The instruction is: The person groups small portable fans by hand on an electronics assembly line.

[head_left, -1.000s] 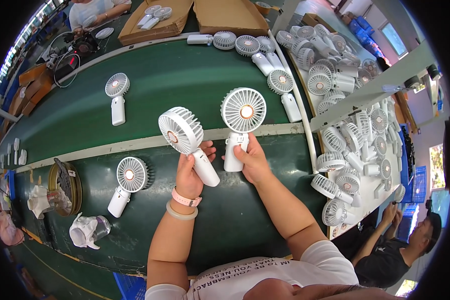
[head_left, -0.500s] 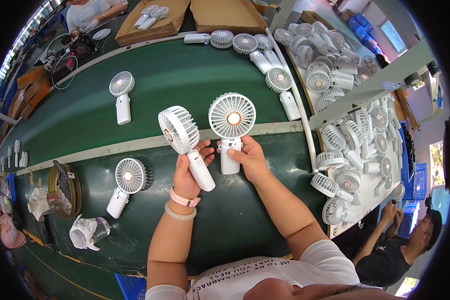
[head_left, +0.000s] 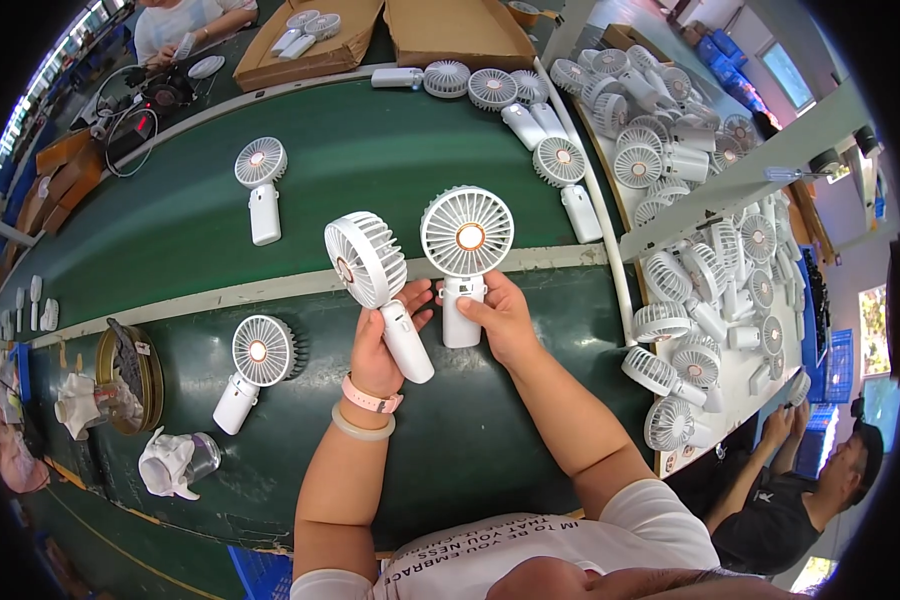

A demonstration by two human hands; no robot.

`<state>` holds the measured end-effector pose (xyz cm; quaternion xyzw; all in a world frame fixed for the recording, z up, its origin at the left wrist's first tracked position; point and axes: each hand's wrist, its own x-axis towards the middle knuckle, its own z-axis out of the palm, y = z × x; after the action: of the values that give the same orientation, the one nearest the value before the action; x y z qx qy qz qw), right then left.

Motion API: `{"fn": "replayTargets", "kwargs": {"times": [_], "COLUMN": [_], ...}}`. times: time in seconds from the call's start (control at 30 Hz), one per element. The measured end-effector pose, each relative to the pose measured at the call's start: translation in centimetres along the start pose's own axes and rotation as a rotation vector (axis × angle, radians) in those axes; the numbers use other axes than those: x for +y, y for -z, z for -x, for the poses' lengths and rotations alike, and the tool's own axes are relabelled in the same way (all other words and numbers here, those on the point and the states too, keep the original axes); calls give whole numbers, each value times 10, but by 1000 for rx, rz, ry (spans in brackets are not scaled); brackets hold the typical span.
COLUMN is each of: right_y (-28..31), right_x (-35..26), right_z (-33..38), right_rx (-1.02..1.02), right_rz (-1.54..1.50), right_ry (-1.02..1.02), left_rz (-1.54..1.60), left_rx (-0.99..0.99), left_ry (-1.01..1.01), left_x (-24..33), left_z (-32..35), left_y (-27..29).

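One green counter (head_left: 470, 440) adjoined one green belt (head_left: 370, 150), workroom windows (head_left: 788, 78) rightward; left grip (head_left: 372, 354) held one fan (head_left: 382, 294), right grip (head_left: 508, 320) a second fan (head_left: 467, 258); counter bore one more fan (head_left: 254, 366)

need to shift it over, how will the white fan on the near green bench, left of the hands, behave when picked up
The white fan is probably stiff: its handle looks like hard plastic. That smooth, rounded surface could feel slippery. The thin ribs of its grille may crack if squeezed.

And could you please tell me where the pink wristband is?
In the head view, left of centre, the wristband circles the wrist of the left hand, which holds a fan, just above the bangle.
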<state>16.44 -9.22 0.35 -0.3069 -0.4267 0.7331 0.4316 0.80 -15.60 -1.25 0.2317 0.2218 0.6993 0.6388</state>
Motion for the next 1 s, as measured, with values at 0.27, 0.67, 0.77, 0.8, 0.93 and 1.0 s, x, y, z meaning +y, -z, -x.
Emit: {"fn": "replayTargets", "kwargs": {"times": [0.27, 0.67, 0.77, 0.8, 0.93, 1.0], "right_y": [3, -1, -8, -8, 29, 83], "right_x": [-4, 5, 1, -5, -35, -45], "right_z": [-4, 0, 6, 3, -37, -65], "right_rx": [-28, -151, -149, -152, 329, 681], "right_rz": [-83, 488, 949, 950, 1395, 1664], "right_ry": [-42, 208, 373, 377, 511, 451], "left_rz": [-63, -26, -49, 27, 75, 90], "left_rx": [2, 15, -19, -35, -62, -94], "left_ry": [18, 42, 4, 42, 54, 54], "left_x": [1, -2, -2, 1, 6, 5], "left_z": [-1, 0, -5, -5, -3, -6], "left_y": [0, 3, -1, -1, -1, -9]}}
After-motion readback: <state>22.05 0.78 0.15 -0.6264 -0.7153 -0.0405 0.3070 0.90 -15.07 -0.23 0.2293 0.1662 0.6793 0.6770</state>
